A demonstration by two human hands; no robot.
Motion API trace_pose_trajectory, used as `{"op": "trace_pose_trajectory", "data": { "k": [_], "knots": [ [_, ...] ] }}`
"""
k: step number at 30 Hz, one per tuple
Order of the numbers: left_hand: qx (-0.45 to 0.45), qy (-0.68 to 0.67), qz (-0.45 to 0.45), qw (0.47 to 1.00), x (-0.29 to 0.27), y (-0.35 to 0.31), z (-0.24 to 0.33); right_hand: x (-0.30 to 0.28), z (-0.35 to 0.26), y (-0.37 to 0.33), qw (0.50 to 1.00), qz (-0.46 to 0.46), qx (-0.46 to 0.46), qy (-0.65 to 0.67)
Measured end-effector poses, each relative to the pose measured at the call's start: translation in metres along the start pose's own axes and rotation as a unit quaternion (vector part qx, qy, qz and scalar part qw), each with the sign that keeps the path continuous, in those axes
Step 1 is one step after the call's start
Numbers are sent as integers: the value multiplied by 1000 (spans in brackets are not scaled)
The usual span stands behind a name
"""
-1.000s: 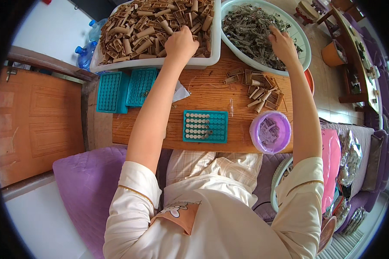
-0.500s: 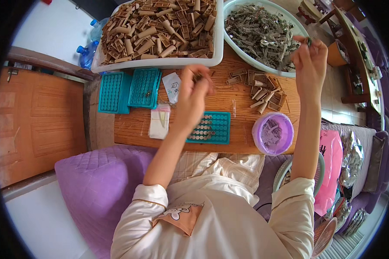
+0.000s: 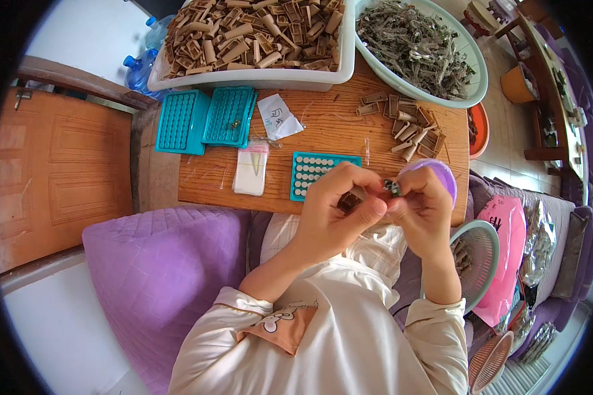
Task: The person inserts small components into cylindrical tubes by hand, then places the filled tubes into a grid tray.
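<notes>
My two hands meet over the near edge of the table. My left hand (image 3: 329, 214) is closed, with a brown plastic piece (image 3: 350, 199) tucked in its curled fingers. My right hand (image 3: 425, 210) pinches a small dark, shiny metallic part (image 3: 391, 189), and the left thumb and forefinger come up against it. Fingers hide most of that part, so its exact kind does not show. Behind the left hand lies a teal tray (image 3: 299, 158) with rows of round whitish pieces, partly covered. Beyond the right hand, a purple-lined tub (image 3: 449, 176) is mostly hidden.
A white bin (image 3: 244, 79) heaped with brown plastic shells stands at the back, beside a pale green basin (image 3: 473, 99) of tangled metallic parts. Loose brown shells (image 3: 412, 131) lie at the right. Stacked teal trays (image 3: 181, 122), a paper slip (image 3: 280, 117) and plastic bags (image 3: 249, 172) sit left.
My right hand has come down from beside the basin, toward me and left. My left hand has moved right and nearer, so both hands now meet. The view has shifted slightly.
</notes>
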State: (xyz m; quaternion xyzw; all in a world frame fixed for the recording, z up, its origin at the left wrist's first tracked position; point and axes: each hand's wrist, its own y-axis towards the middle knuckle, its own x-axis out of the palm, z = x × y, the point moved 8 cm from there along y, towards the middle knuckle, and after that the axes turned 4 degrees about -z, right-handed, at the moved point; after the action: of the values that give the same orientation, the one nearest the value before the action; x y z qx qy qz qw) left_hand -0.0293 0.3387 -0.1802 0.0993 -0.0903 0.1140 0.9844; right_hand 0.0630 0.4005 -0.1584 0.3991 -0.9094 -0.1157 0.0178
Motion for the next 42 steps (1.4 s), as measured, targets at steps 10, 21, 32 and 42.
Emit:
{"op": "trace_pose_trajectory", "data": {
  "k": [10,21,32,42],
  "knots": [
    [-88,17,60,994,-16,-20,-9,16,12,-15,996,-20,77,-31],
    [-30,124,15,992,-14,-21,12,23,12,-30,988,24,130,80],
    [-15,160,3,987,-17,-25,13,32,11,-35,988,44,130,75],
    [28,244,20,969,-18,-31,21,32,3,-34,991,80,92,-51]
  ]
}}
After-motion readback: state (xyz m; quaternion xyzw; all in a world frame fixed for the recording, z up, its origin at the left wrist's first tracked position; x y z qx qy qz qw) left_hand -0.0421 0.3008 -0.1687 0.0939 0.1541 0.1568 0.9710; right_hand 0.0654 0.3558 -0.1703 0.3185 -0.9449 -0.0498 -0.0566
